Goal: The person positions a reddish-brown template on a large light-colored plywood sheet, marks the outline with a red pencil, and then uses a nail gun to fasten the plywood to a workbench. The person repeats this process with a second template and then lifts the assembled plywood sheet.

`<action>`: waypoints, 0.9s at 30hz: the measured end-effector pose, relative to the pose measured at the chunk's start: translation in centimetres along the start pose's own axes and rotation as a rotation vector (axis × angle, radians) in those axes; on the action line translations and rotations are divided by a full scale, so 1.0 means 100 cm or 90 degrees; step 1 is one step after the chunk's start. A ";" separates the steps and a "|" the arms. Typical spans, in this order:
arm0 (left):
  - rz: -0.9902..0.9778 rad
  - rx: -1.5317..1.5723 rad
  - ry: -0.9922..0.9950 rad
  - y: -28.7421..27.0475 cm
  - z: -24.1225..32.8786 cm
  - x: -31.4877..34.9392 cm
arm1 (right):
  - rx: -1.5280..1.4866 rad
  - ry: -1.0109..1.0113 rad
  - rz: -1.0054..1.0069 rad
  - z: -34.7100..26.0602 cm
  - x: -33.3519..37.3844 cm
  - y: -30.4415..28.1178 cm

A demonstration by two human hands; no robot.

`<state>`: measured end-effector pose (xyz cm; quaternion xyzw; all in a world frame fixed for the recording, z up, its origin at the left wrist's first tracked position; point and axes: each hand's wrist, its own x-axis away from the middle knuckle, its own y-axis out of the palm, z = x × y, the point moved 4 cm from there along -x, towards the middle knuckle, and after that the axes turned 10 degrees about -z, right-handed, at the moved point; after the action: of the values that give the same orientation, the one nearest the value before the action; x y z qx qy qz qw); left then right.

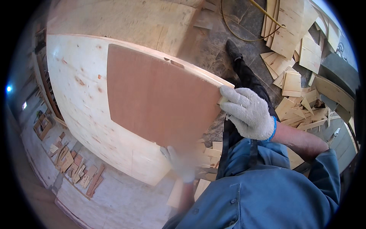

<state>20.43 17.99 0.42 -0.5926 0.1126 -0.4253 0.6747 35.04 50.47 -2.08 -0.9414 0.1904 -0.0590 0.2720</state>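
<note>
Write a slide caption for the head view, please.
Gloved left hand and right hand at the edges of a brown panel on a pale wooden sheet.

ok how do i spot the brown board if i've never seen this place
Start with the large pale plywood sheet at the picture's left. Lying on it is a smaller board, with the gloved right hand at its right end. Its reddish-brown face sets it apart from the pale, knotty sheet.

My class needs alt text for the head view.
A gloved right hand touches the corner of a brown panel on pale plywood; the blurred left hand is at the panel's lower edge. Wood offcuts litter the floor.
</note>
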 end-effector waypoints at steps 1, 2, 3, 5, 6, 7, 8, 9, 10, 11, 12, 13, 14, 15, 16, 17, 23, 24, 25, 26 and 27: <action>-0.028 0.014 -0.041 0.000 -0.001 -0.001 | -0.002 -0.004 0.009 0.000 0.000 0.001; -0.056 0.028 -0.081 -0.001 0.001 -0.003 | -0.004 -0.007 0.018 0.000 0.000 0.001; -0.070 0.028 -0.098 -0.001 0.000 -0.003 | -0.009 -0.006 0.024 0.000 0.001 0.002; -0.085 0.014 -0.110 0.002 -0.003 -0.001 | -0.019 -0.001 0.034 0.001 0.003 0.002; -0.088 0.004 -0.114 0.002 -0.004 -0.001 | -0.023 0.000 0.036 0.002 0.003 0.003; -0.092 -0.005 -0.120 0.003 -0.002 -0.001 | -0.027 0.002 0.033 0.003 0.003 0.003; -0.100 -0.011 -0.135 0.002 0.001 -0.002 | -0.031 0.003 0.031 0.004 0.004 0.004; -0.089 -0.004 -0.125 0.002 0.001 -0.003 | -0.037 0.002 0.038 0.004 0.004 0.004; -0.077 0.004 -0.117 0.003 0.002 -0.001 | -0.044 -0.003 0.042 0.003 0.004 0.003; -0.045 0.026 -0.085 0.003 0.002 0.003 | -0.050 -0.007 0.045 0.002 0.003 0.003; -0.013 0.048 -0.053 0.003 0.001 0.005 | -0.058 0.007 0.040 0.003 0.000 0.002; -0.003 0.054 -0.059 0.003 0.000 0.006 | -0.058 0.001 0.062 0.003 0.000 0.002; -0.001 0.060 -0.065 0.003 0.000 0.003 | -0.060 0.001 0.084 0.006 0.001 0.002; -0.007 0.068 -0.063 0.002 0.001 -0.005 | -0.058 0.012 0.109 0.009 0.003 0.000; -0.008 0.075 -0.090 0.004 0.000 -0.001 | -0.063 0.009 0.121 0.005 0.000 0.000; -0.013 0.078 -0.107 0.003 -0.001 -0.001 | -0.068 -0.007 0.116 0.005 -0.002 -0.002; 0.008 0.117 -0.116 0.004 -0.007 0.006 | -0.113 0.032 0.080 0.001 -0.001 0.006; 0.016 0.126 -0.116 0.004 -0.008 0.007 | -0.129 0.056 0.082 -0.002 0.000 0.006; 0.017 0.108 -0.101 0.005 -0.010 0.006 | -0.145 0.079 0.088 -0.001 0.001 0.006; 0.023 0.089 -0.090 0.006 -0.012 0.005 | -0.118 0.043 0.141 0.000 -0.001 0.007; 0.029 0.069 -0.080 0.007 -0.013 0.005 | -0.095 0.036 0.135 0.000 -0.003 0.009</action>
<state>20.19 16.65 -0.40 -0.5777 0.0602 -0.3775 0.7212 34.52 49.89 -2.57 -0.9318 0.3000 -0.0421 0.2001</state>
